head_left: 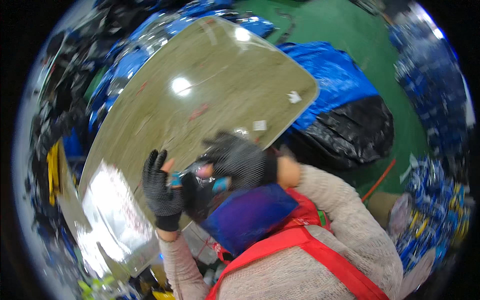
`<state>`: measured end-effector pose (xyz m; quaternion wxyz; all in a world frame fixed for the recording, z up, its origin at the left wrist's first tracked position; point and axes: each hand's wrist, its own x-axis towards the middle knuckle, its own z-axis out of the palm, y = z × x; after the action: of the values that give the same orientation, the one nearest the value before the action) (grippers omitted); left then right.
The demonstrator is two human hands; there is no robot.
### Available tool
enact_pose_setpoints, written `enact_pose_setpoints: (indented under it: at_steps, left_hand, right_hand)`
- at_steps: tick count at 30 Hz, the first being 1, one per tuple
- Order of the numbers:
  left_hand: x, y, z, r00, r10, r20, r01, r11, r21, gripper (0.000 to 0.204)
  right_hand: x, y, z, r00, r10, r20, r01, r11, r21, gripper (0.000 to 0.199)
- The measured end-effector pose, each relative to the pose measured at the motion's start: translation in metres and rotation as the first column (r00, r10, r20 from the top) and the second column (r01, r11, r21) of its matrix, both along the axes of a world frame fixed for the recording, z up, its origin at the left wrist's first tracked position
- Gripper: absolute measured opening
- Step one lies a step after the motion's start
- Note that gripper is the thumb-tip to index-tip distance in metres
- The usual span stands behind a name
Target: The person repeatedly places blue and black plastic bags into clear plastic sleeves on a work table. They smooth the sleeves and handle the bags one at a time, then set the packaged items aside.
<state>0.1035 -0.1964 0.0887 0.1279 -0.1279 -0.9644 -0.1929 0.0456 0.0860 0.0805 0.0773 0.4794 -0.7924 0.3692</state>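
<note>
Both hands wear dark grey knit gloves, with thumbs partly bare and blue wrapping near them. My left hand (pixel 161 186) is raised at the near edge of the table, fingers stretched up and apart, its thumb side beside a dark plastic piece (pixel 192 192). My right hand (pixel 237 161) is smeared by motion above that plastic, fingers toward the left. Whether it grips the plastic cannot be made out. Just below, a shiny blue-purple plastic packet (pixel 250 215) lies against my red apron (pixel 265 247); whether it joins the dark piece is unclear.
A glossy olive-brown table (pixel 165 115) with rounded corners carries white scraps (pixel 259 125) and reddish marks. Right of it, a blue and black plastic sack (pixel 340 110) rests on the green floor (pixel 370 35). Heaped plastic bags (pixel 130 65) line the left; blue bundles (pixel 430 210) stand right.
</note>
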Motion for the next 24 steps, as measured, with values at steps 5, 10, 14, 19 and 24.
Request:
enact_pose_setpoints:
  at_steps: [5,10,14,19,24]
  left_hand:
    - [0.040,0.018,-0.080,0.888,0.448,0.108,-0.378,0.575,0.726,0.056]
    - [0.077,-0.055,-0.093,0.669,-0.127,0.732,-0.715,0.157,0.681,0.064]
    - [-0.040,-0.105,-0.061,0.888,0.012,0.459,-0.348,0.669,0.657,0.055]
    - [-0.186,-0.144,0.028,0.906,-0.087,0.415,-0.363,0.345,0.866,0.049]
    - [-0.177,-0.103,0.017,0.782,-0.536,0.317,-0.308,0.108,0.945,0.043]
  right_hand:
    - [0.022,0.080,-0.098,0.834,-0.514,0.203,0.548,0.817,-0.181,0.035]
    - [-0.018,0.228,-0.248,0.057,-0.785,0.616,0.853,0.359,0.378,0.054]
    - [-0.069,0.246,-0.353,0.114,-0.973,0.202,0.595,0.229,0.770,0.086]
    - [-0.101,0.265,-0.398,0.203,-0.948,0.247,0.395,0.310,0.865,0.062]
    - [-0.130,0.380,-0.305,0.030,-0.854,0.520,0.774,0.349,0.528,0.043]
